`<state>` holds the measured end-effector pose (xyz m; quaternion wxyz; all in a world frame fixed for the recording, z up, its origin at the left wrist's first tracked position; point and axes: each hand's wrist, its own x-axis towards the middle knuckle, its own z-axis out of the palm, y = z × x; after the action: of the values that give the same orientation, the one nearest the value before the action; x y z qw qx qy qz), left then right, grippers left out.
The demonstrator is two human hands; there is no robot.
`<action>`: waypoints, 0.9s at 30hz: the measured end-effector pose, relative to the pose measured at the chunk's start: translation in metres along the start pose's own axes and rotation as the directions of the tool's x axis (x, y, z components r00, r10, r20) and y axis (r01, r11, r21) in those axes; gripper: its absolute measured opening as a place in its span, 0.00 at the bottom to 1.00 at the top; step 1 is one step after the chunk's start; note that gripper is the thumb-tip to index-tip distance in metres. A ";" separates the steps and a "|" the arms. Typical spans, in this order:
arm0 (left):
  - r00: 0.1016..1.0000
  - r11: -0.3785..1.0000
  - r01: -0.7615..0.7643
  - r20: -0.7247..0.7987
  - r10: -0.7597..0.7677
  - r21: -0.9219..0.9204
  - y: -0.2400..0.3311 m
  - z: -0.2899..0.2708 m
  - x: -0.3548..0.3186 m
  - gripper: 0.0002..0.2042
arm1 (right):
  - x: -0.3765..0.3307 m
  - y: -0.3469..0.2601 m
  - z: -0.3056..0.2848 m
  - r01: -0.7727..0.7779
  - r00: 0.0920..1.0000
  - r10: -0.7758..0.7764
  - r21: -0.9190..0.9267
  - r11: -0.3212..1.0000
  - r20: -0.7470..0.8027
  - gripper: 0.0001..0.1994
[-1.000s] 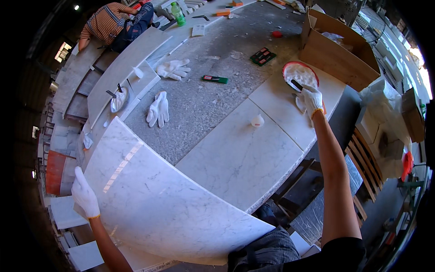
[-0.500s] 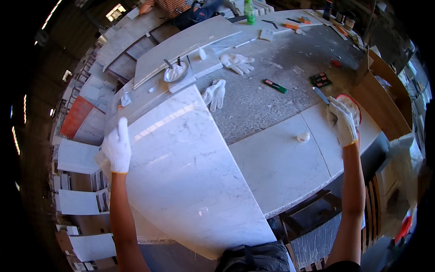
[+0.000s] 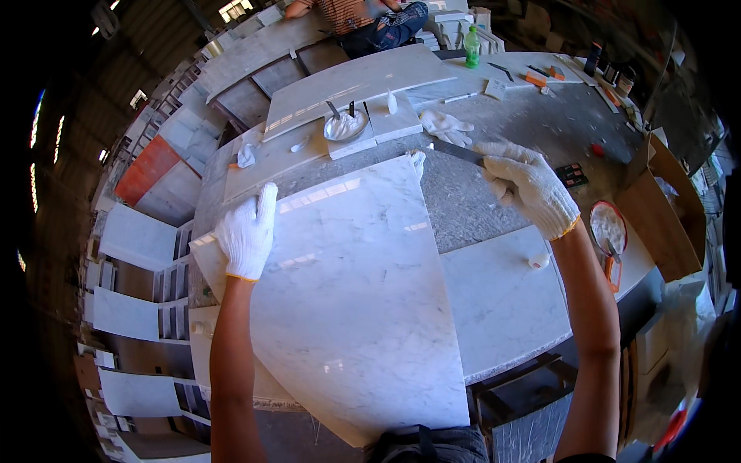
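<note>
My left hand (image 3: 248, 235), in a white knit glove, grips the left edge of a large polished white marble slab (image 3: 363, 285) with grey veins. The slab's near end reaches my waist. My gloved right hand (image 3: 531, 187) is closed round a putty knife (image 3: 457, 152), its handle hidden in the fingers. The blade points left, just beyond the slab's far right corner, with a small white dab at its tip. A loose white glove (image 3: 446, 127) lies beyond the blade; another (image 3: 417, 162) is mostly hidden behind the slab corner.
A bowl of white paste (image 3: 345, 125) with tools stands on a stone block beyond the slab. At right are a red-rimmed dish of white paste (image 3: 608, 228) and a cardboard box (image 3: 662, 204). A small white container (image 3: 539, 261) sits nearby. Another person (image 3: 363, 23) sits at the far side.
My right hand has brought the putty knife left, from beside the red-rimmed dish to the slab's far corner. My left hand stays at the slab's edge. The whole view has shifted.
</note>
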<state>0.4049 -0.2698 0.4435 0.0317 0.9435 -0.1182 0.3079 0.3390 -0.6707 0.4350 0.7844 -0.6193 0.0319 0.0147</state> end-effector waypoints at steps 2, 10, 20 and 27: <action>0.999 0.999 -0.031 -0.012 0.032 0.019 -0.007 0.003 -0.001 0.17 | 0.006 -0.004 0.008 -0.008 1.000 0.009 -0.044 0.999 0.019 0.15; 0.967 0.957 -0.239 -0.049 0.250 0.162 -0.024 0.012 -0.006 0.11 | 0.009 -0.013 0.021 0.053 0.999 -0.052 -0.171 0.984 0.012 0.15; 0.949 0.924 -0.299 -0.028 0.314 0.239 -0.029 0.014 -0.005 0.17 | 0.008 -0.022 0.027 0.096 0.995 -0.090 -0.314 0.945 0.032 0.17; 0.940 0.912 -0.321 -0.028 0.339 0.256 -0.031 0.017 -0.006 0.19 | 0.008 -0.023 0.030 0.134 0.990 -0.137 -0.368 0.920 0.018 0.16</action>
<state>0.4171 -0.2412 0.4268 -0.1344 0.8947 -0.2356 0.3550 0.3493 -0.6466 0.4637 0.6532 -0.7563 -0.0113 -0.0365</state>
